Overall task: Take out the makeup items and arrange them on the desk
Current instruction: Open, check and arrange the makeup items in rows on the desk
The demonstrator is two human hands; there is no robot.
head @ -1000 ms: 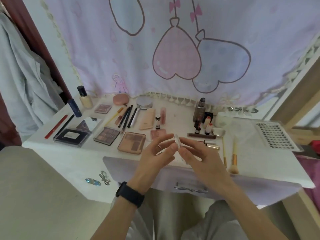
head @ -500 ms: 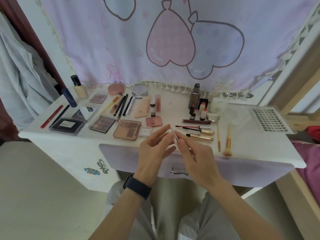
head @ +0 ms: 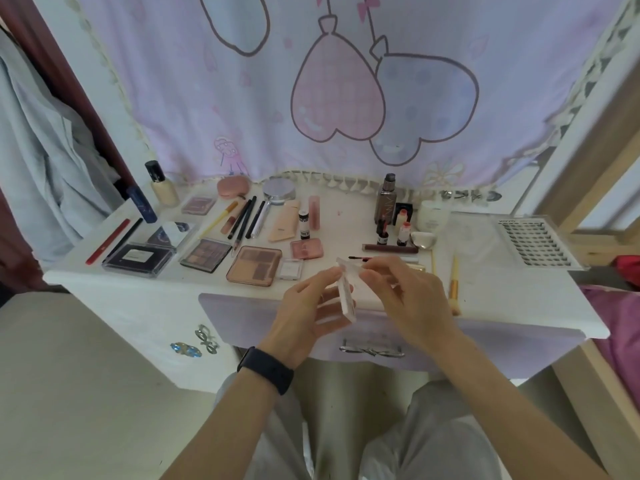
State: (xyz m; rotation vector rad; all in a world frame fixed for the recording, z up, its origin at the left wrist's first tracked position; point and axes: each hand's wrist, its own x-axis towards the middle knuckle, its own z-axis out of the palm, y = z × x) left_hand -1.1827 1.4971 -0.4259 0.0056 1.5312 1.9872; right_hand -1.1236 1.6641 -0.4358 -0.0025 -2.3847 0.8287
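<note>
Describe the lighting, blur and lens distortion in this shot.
Head view: soft, even daylight glows through the curtain, no hard shadows; wide-angle lens bows the desk edge; the clear case held by the left hand and right hand looks slightly smeared.

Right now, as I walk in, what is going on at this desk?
A person sits at the white desk and holds a small clear case over its front edge. The left hand grips it from the side, and the right hand pinches its top with the fingers. Many makeup items already lie in rows on the desk: an eyeshadow palette, a gold brush, and a lash tray at the right.
</note>
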